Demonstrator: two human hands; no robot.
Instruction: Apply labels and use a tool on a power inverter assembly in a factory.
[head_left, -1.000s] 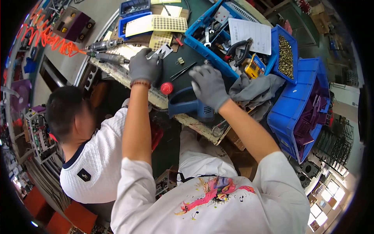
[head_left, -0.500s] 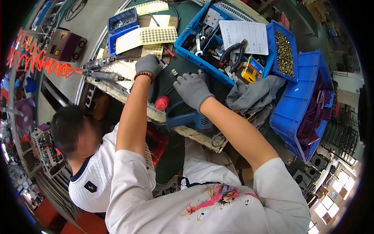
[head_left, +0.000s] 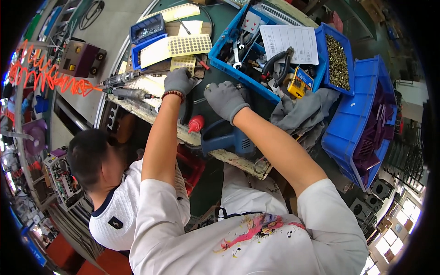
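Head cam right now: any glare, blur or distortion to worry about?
Head view: heavy fisheye, straight edges bowing toward a black rim; head view: windows at lower right blown out white; head view: deep shade under the bench, while left hand and right hand look fairly sharp, small detail between them unclear.

Pliers (head_left: 285, 68) and parts bins (head_left: 344, 126) show a workshop.
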